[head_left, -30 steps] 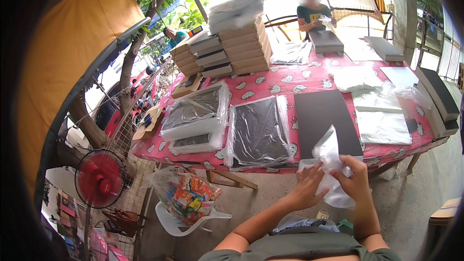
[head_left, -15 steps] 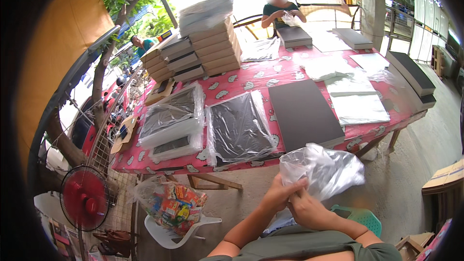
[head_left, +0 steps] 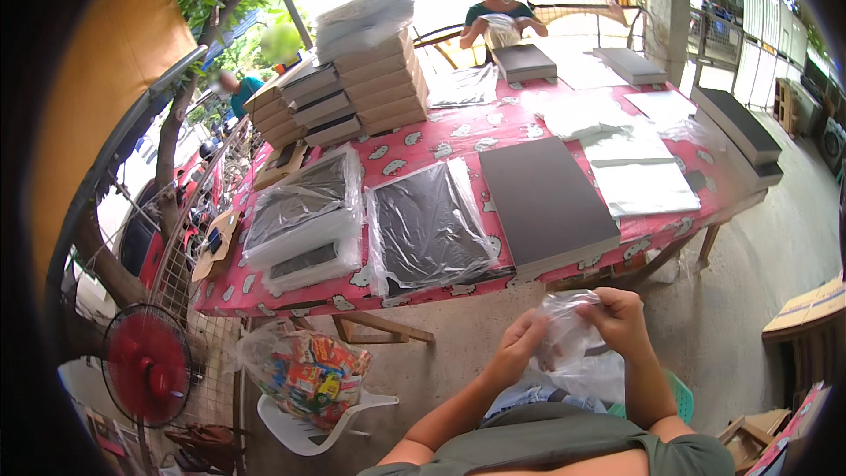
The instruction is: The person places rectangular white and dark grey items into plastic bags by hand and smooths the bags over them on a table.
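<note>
Though crumpled, plastic bag (head_left: 576,342) lengthwise downward.

head cam, wide fisheye, facing fwd/down over tbl (head_left: 451,143)

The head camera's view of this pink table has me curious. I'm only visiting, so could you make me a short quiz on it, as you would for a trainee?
1. What do the left hand and right hand hold between them?
2. True or false: the tablecloth is pink with white figures.
3. Where in the view is the red fan? A) upper right B) lower left C) centre

Key: 1. Clear plastic; 2. True; 3. B
</note>
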Available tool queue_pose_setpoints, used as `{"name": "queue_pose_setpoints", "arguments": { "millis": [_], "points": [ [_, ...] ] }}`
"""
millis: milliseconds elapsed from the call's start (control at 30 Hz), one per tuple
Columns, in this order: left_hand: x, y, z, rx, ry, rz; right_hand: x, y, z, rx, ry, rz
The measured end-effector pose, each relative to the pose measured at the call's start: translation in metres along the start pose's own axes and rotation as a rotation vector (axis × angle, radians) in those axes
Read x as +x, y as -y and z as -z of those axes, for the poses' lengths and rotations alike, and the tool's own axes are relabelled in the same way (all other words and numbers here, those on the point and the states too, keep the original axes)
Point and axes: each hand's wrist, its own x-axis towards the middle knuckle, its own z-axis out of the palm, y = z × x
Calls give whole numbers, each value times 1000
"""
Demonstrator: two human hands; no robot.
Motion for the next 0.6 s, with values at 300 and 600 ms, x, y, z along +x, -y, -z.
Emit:
{"name": "queue_pose_setpoints", "arguments": {
  "millis": [300,600],
  "points": [
    [-7,-1,-14,603,-200,-420,-6,20,-34,-319,218,81],
    [-21,-12,6,-37,-338,-225,70,169,94,49,131,1016]
  ]
}}
